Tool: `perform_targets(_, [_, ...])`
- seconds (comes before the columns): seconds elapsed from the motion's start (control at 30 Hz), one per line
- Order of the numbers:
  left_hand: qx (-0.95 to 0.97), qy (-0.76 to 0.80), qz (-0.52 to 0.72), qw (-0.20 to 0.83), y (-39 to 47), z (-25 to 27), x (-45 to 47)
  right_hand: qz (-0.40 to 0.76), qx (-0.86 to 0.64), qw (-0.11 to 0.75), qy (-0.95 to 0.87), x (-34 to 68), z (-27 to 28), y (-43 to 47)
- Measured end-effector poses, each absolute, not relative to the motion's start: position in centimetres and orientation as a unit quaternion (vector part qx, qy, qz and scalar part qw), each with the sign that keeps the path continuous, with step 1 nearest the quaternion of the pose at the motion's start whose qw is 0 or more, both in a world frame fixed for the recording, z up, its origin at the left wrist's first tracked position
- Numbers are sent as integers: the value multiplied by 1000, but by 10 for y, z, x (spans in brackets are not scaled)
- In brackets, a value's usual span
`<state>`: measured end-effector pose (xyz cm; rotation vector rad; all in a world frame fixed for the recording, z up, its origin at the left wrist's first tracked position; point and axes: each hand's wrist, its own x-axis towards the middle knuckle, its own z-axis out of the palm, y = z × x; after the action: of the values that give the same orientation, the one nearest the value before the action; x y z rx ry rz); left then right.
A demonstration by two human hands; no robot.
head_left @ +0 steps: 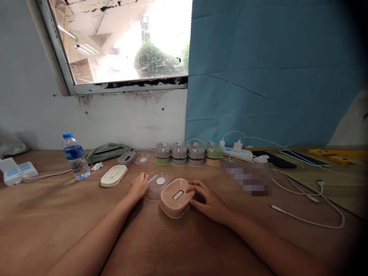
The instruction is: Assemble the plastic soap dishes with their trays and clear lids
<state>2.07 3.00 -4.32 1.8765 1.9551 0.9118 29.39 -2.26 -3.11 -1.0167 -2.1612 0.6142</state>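
Observation:
A pink rounded box [171, 209], with an oval slot in its top showing a pale insert, stands on the table before me. My right hand [207, 199] grips its right side, fingertips over the top edge and thumb lower at the side. Directly behind and left of the box is a clear plastic tub [153, 186] with a white round sticker. My left hand [139, 187] is curled at the tub's left edge, fingers bent against it. To the left of that hand lies a cream rounded lid [114, 176], apart from both hands.
Several small stacked boxes [179, 154] stand in a row at the back. A grey lid [126, 158] and another clear tub [142, 158] lie beside a green pouch [109, 151]. Water bottle [76, 157] at left; power strip [238, 153], cables [304, 221] and a phone [276, 160] at right.

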Motion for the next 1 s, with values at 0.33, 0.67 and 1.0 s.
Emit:
perform_targets(0.33, [912,354,176,113,-3,-7,19,241,-398,324,-823,298,-31,-18])
perform_targets(0.67, [892,407,162,112,7,10,0,252,-397,340,-815,295,-37,-20])
perform_targets(1.0, [843,478,245,-33,89,29,-32,289,-386,325,-814,294,-31,-28])
